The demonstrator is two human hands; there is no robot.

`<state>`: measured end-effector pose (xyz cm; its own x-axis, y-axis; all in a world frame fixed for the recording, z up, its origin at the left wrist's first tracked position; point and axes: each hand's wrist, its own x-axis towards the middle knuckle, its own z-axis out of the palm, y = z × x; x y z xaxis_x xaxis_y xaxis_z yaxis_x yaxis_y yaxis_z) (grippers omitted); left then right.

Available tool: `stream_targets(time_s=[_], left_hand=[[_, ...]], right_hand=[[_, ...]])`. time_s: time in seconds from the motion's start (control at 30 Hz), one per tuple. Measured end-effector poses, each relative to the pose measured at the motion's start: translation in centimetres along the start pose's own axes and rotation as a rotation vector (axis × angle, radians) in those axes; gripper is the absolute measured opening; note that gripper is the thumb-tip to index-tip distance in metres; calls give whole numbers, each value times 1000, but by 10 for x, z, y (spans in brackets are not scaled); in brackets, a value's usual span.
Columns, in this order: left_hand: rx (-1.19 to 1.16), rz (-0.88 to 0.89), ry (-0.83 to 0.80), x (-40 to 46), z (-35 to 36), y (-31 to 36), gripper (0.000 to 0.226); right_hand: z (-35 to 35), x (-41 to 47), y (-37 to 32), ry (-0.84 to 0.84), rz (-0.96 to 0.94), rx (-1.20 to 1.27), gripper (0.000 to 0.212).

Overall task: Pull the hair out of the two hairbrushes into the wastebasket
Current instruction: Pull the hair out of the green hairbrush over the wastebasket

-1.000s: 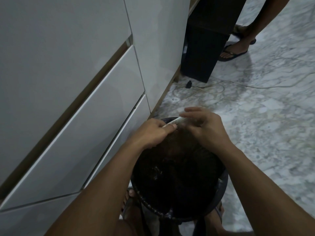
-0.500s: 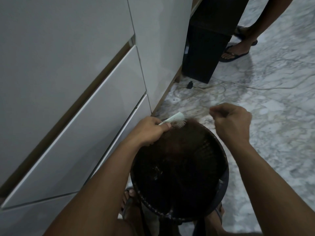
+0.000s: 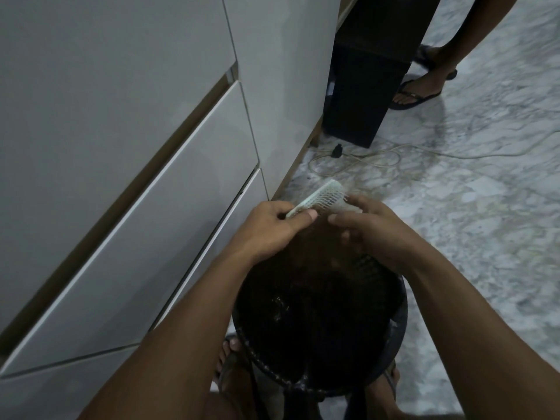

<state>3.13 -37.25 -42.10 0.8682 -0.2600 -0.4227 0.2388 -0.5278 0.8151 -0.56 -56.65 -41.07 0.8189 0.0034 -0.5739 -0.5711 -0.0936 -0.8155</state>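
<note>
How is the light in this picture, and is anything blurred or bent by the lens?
Head view: dim, flat light; the wastebasket inside is nearly black; the brush bristles near the right hand are softly blurred; wide-angle lens bends the drawer edges; the left hand looks sharp.

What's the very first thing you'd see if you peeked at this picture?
A pale hairbrush in the middle, gripped by its handle in the left hand while the right hand picks at its bristles. Right below sits a dark round wastebasket on the marble floor, beside white drawers.
</note>
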Motion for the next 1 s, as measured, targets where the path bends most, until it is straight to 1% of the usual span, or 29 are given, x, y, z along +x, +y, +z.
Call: stream_targets(time_s=[0.1, 0.13, 0.2, 0.3, 0.4, 0.47, 0.53, 0.57, 0.6, 0.67, 0.7, 0.8, 0.9, 0.97, 1.0], left_hand=[[-33, 12, 112, 2, -2, -1, 36], [-36, 7, 139, 3, -3, -2, 38], [-16, -14, 168, 4, -5, -3, 39], [38, -30, 257, 6, -8, -5, 38], [13, -26, 330, 10, -11, -7, 47], [-6, -13, 308, 10, -10, -7, 50], [-18, -2, 247, 8, -8, -5, 44], [-29, 2, 209, 6, -7, -4, 40], [-35, 6, 179, 5, -5, -4, 38], [-17, 25, 141, 4, -2, -3, 37], [-4, 32, 128, 3, -1, -2, 36], [12, 59, 82, 2, 1, -1, 33], [9, 85, 44, 0, 2, 1, 34], [0, 99, 40, 1, 3, 1, 33], [-5, 104, 44, 1, 4, 1, 34]], right_hand=[[0, -5, -2, -19, -48, -119, 23], [0, -5, -2, -12, -71, -155, 19], [-1, -5, -1, 36, -110, -244, 23], [-8, -1, -1, 175, -99, -404, 26], [-17, 2, 1, 278, -82, -556, 27], [-20, 0, 3, 262, -63, -614, 26], [-17, -2, 5, 183, -55, -653, 18], [-13, -5, 4, 142, -61, -636, 14], [-9, -7, 2, 113, -70, -605, 23], [-4, -9, -2, 96, -88, -509, 57], [-1, -11, -5, 103, -100, -445, 70], [6, -11, -7, 102, -141, -219, 93], [10, -6, -3, 28, -93, 13, 99], [11, -3, 0, -28, -79, 71, 89], [11, -4, 0, -41, -88, 64, 77]])
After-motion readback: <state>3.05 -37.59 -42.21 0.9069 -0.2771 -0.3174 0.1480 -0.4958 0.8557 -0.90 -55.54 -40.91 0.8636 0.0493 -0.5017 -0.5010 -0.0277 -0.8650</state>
